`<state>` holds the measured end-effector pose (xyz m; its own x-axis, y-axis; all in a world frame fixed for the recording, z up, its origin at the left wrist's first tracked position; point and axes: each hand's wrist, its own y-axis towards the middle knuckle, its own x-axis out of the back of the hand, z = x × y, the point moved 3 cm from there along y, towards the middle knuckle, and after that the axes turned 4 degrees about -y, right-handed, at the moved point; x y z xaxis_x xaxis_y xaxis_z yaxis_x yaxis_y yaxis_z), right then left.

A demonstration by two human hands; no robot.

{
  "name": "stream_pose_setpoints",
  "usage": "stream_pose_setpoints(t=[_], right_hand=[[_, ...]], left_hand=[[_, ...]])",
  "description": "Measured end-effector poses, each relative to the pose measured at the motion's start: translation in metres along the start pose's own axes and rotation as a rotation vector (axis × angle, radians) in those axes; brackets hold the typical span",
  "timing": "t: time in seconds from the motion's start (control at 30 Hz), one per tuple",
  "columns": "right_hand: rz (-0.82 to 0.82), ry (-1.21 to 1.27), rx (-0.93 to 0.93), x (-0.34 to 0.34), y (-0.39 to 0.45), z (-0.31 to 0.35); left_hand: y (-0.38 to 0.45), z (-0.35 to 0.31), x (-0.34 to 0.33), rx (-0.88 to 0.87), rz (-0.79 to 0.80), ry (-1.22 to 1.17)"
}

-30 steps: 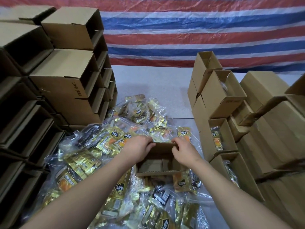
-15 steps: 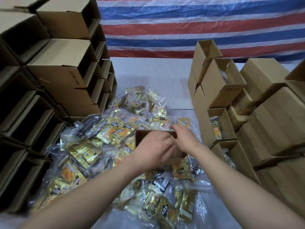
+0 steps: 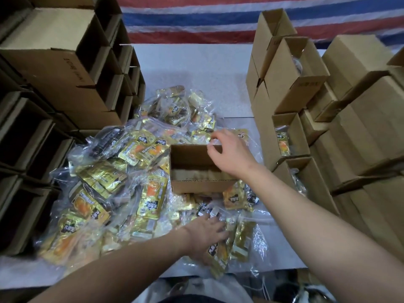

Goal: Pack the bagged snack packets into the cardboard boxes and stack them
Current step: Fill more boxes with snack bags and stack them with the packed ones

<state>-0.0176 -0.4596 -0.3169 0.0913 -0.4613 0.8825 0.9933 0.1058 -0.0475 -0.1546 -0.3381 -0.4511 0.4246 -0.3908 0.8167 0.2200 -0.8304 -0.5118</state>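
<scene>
- Where the worktop carries the goods, item one: an open cardboard box sits amid the heap, mouth up, interior brown and unfilled as far as can be seen.
- Item two: bagged snack packets — gold and orange sachets in clear plastic bags, piled around the box on its left, far and near sides.
- Right hand: over the far right corner of the box, fingers curled at its rim beside clear plastic; whether they pinch anything cannot be told.
- Left hand: fingers spread flat on a bag of packets just in front of the box — not closed around it.
- Stack of empty boxes: left of the heap, lying with open ends facing right.
- Stack of packed boxes: right of the heap, several with packets showing in their open ends.
- Striped tarpaulin: red, white and blue, behind the worktop.
</scene>
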Motion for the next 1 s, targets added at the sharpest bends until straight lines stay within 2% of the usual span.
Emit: stream_pose_setpoints(t=[0.13, 0.27, 0.37, 0.43, 0.57, 0.7, 0.83, 0.93, 1.0], right_hand=[[0.002, 0.008, 0.005, -0.001, -0.002, -0.002], [0.01, 0.007, 0.001, -0.002, 0.0, -0.006], [0.015, 0.011, 0.0, -0.002, 0.001, -0.007], [0.02, 0.027, 0.002, -0.002, 0.001, -0.008], [0.008, 0.071, -0.016, 0.001, 0.003, -0.011], [-0.017, 0.149, -0.043, 0.01, 0.011, -0.011], [-0.055, 0.252, -0.021, 0.025, 0.022, -0.007], [-0.059, 0.427, -0.078, 0.043, 0.027, -0.002], [0.04, 0.666, -0.136, 0.057, 0.029, 0.001]], left_hand=[[0.019, -0.005, -0.039, -0.01, 0.159, 0.231], [0.035, -0.002, -0.054, 0.071, 0.147, 0.282], [0.037, -0.002, -0.059, 0.061, 0.105, 0.328], [0.032, -0.002, -0.06, 0.054, 0.045, 0.313], [0.008, 0.011, -0.037, 0.081, -0.064, 0.118], [-0.025, 0.022, 0.012, 0.192, -0.21, -0.146], [-0.055, 0.023, 0.073, 0.329, -0.42, -0.227], [-0.072, 0.02, 0.114, 0.371, -0.567, -0.243], [-0.084, 0.018, 0.137, 0.394, -0.694, -0.322]])
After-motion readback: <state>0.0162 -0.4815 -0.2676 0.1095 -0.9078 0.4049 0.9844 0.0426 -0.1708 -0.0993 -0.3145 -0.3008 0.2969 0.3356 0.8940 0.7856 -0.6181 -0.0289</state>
